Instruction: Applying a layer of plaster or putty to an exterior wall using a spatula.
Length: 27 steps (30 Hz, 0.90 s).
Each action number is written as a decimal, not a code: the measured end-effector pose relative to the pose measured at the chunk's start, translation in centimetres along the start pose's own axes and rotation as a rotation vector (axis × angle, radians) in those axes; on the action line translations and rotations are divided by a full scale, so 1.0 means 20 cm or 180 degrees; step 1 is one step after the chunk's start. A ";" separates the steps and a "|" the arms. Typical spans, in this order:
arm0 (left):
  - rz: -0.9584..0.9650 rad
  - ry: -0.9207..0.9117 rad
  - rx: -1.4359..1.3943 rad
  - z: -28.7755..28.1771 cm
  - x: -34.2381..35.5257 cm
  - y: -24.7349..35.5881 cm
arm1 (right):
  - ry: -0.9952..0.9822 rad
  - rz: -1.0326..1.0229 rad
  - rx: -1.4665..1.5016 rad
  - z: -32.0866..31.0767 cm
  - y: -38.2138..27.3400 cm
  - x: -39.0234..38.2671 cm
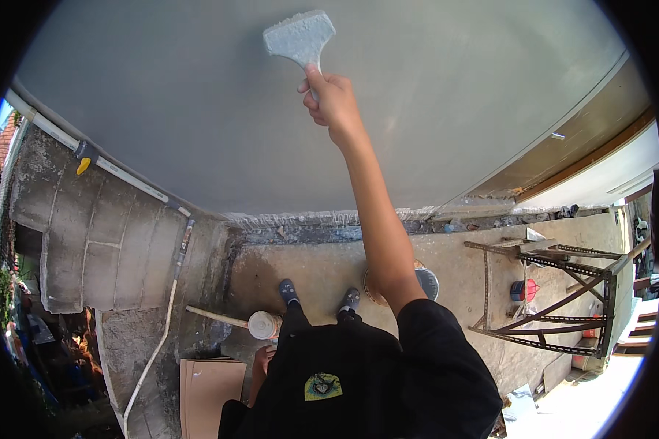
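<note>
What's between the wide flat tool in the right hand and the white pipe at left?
Only grey wall: in the head view, the stretch from the wide flat tool to the white pipe looks bare.

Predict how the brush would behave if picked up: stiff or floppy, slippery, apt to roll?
The brush would probably resist rolling, since it looks wide and flat. It is likely mostly stiff: it extends from the right hand without visible sagging. Smeared pale, it might be slippery if that smear is wet, which I cannot tell.
</note>
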<state>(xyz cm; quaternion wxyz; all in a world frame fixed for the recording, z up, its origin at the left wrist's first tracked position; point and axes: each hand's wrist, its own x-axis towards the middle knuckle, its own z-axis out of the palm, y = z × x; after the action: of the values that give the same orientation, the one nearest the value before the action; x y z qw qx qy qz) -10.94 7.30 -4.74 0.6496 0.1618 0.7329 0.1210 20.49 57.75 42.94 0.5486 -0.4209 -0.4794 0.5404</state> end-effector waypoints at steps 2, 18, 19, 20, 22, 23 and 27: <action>0.0326 -0.0176 0.0849 -0.08 0.04 -0.01 | 0.0007 0.0076 0.0152 0.12 0.04 0.12; -0.0122 0.0381 -0.0519 -1.08 0.38 0.64 | 0.1431 0.2124 0.0608 0.00 1.47 -0.02; 0.0144 0.0424 -0.0544 -1.10 0.41 0.72 | 0.1466 0.2105 0.0607 0.04 1.35 -0.01; 0.0160 0.0386 -0.0513 -1.12 0.43 0.77 | 0.1426 0.2070 0.0485 0.07 1.22 -0.01; 0.0298 0.0378 -0.0537 -1.11 0.47 0.87 | 0.1394 0.1945 0.0259 0.10 0.97 -0.02; 0.0304 0.0347 -0.0506 -1.10 0.49 0.89 | 0.1439 0.1932 0.0256 0.12 0.83 -0.04; 0.0198 0.0131 -0.0440 -1.01 0.59 0.88 | 0.0903 0.0961 0.0260 0.26 0.30 -0.07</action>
<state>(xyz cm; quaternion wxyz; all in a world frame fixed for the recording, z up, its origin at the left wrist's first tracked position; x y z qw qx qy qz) -30.88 28.73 -6.21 0.6400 0.1367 0.7307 0.1946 14.31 56.46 37.87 0.5400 -0.5373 -0.3066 0.5708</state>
